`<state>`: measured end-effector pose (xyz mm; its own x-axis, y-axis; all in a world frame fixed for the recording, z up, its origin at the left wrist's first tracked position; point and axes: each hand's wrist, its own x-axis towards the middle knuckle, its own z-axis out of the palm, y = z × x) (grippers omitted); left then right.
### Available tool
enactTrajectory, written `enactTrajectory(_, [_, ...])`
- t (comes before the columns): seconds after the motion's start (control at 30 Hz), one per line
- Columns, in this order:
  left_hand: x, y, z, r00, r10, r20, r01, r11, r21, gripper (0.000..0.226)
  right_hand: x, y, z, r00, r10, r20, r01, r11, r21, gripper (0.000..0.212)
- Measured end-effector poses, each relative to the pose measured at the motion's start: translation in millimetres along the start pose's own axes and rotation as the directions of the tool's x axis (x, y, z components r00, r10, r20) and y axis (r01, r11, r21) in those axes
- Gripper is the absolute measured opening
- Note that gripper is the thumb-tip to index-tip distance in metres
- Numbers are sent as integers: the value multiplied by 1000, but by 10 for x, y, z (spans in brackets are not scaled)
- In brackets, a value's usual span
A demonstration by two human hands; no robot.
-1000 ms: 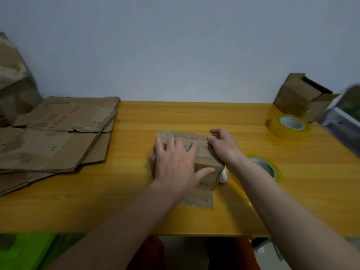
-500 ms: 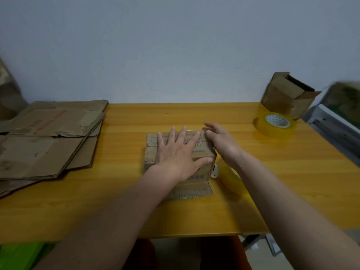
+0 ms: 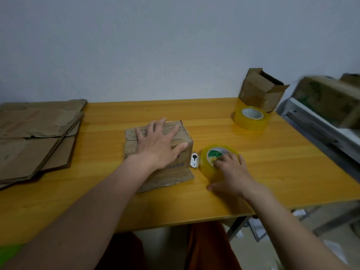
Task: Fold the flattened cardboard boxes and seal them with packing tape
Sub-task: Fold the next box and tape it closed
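A small folded cardboard box (image 3: 134, 140) stands in the middle of the wooden table (image 3: 272, 164), one flap lying flat toward me. My left hand (image 3: 158, 146) presses flat on its top, fingers spread. Right of the box lies a yellow tape roll (image 3: 209, 164) with a green label. My right hand (image 3: 232, 175) rests on that roll, fingers over its top and thumb low at its near side. A small white cutter (image 3: 194, 160) sits between box and roll.
A stack of flattened cardboard boxes (image 3: 35, 137) covers the table's left end. A second tape roll (image 3: 250, 117) and an open folded box (image 3: 261, 88) stand at the back right. A metal rack with a box (image 3: 321, 106) lies past the right edge.
My right hand left the box's far right corner and came down onto the near tape roll. My left hand stayed pressed on the box top. The view shifted left.
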<state>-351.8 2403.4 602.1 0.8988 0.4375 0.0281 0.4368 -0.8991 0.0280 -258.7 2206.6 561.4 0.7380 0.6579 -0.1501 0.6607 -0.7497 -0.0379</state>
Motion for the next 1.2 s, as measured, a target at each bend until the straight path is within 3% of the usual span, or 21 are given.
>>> enactTrajectory(0.1, [-4, -29, -6, 999, 27, -31, -28, 999, -33, 60, -55, 34, 25, 1000, 3, -31, -2, 1000, 25, 54])
enactTrajectory(0.23, [-30, -115, -8, 995, 78, -66, -84, 992, -95, 50, -80, 107, -55, 991, 71, -110, -25, 926, 376, 53])
enactTrajectory(0.3, [-53, -148, -1, 991, 79, -105, -94, 984, -148, 50, -93, 105, -192, 966, 93, -240, 47, 852, 521, 51])
enactTrajectory(0.4, [-60, -164, -32, 990, 31, -136, -73, 947, -313, 50, -125, 49, -541, 900, 28, -434, 276, 735, 619, 26])
enactTrajectory(0.5, [-57, -188, -91, 989, -53, -140, -29, 852, -522, 69, -152, -120, -901, 882, -127, -453, 442, 551, 707, 21])
enactTrajectory(0.6, [-49, -279, -101, 989, -85, -121, -23, 720, -694, 101, -75, -307, -1078, 887, -239, -396, 462, 445, 767, 24])
enactTrajectory(0.67, [-55, -337, -103, 990, -73, -117, -46, 622, -781, 97, 9, -398, -1130, 889, -288, -356, 455, 468, 757, 27])
enactTrajectory(0.83, [-125, -450, -142, 983, -66, -174, -144, 319, -937, 35, 162, -490, -1255, 894, -332, -300, 440, 528, 726, 31])
enactTrajectory(0.93, [-129, -482, -140, 979, -93, -184, -173, 116, -978, 29, 214, -560, -1294, 899, -347, -266, 428, 570, 702, 27])
enactTrajectory(0.97, [-133, -474, -140, 972, -123, -200, -189, 93, -978, 32, 228, -588, -1305, 905, -342, -254, 416, 581, 700, 26])
enactTrajectory(1.07, [-139, -435, -110, 928, -243, -283, -245, 175, -954, 18, 246, -682, -1343, 915, -349, -202, 394, 666, 634, 32])
enactTrajectory(1.13, [-143, -441, -82, 915, -289, -282, -228, 208, -951, 19, 257, -733, -1325, 916, -369, -158, 401, 816, 416, 44])
enactTrajectory(1.2, [-125, -470, -65, 908, -335, -252, -192, 201, -960, 21, 284, -761, -1237, 892, -404, -204, 440, 881, 175, 52])
